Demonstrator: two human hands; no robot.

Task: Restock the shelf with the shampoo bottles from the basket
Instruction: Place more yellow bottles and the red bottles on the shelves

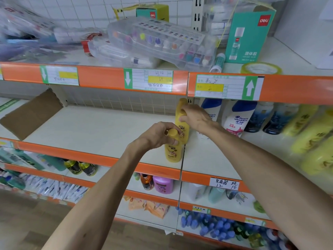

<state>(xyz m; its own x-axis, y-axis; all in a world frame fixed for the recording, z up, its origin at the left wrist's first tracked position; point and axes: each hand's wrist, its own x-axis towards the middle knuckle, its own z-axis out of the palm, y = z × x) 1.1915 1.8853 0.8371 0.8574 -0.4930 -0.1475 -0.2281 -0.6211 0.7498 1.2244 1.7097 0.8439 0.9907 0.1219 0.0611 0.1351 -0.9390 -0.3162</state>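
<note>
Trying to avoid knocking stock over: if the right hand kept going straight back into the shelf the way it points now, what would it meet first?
The right hand already grips the rear yellow bottle. Straight on, that bottle would likely meet the wire grid back panel; depth is unclear.

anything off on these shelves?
A flattened cardboard piece lies loose on the left of the restock shelf. On the top shelf, a glue stick lies on its side beside the clear case.

White tiles (86, 9) cover the wall behind. Cream shelves with orange edge strips (100, 79) fill the view. A brown floor (27, 230) lies below.
</note>
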